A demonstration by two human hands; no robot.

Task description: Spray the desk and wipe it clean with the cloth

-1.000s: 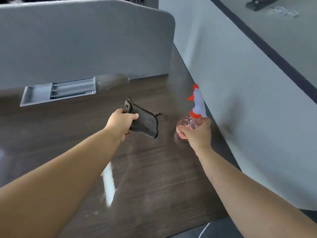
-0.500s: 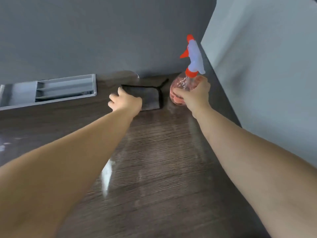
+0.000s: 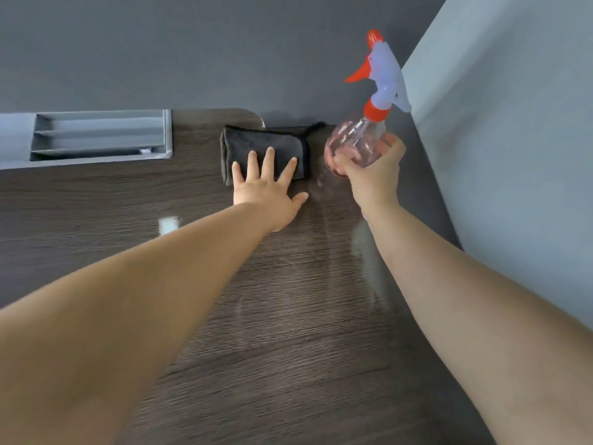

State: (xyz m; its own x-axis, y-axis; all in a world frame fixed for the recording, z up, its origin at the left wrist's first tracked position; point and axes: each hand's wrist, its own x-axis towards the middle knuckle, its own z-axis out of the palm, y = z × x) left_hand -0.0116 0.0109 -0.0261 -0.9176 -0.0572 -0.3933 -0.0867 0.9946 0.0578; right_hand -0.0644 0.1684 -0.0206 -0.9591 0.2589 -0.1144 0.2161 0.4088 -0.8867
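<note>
A folded dark grey cloth [image 3: 276, 143] lies flat on the dark wood-grain desk [image 3: 288, 316] at its far edge, against the grey partition. My left hand [image 3: 268, 187] is spread flat, fingers apart, with the fingertips resting on the cloth's near half. Just right of the cloth stands a clear pink spray bottle [image 3: 356, 146] with a pale blue head and orange trigger and nozzle. My right hand [image 3: 373, 178] wraps around the bottle's round body from the near side. The bottle's base is hidden by my hand.
A grey cable tray [image 3: 96, 136] is set into the desk at the far left. A grey partition [image 3: 224, 53] closes the back, and a pale wall panel [image 3: 513, 155] runs along the right edge. Faint wet streaks show on the desk near my right forearm.
My left hand carried the cloth to the desk's far edge, laid it flat and opened its fingers on top. My right hand moved the bottle back toward the corner beside it.
</note>
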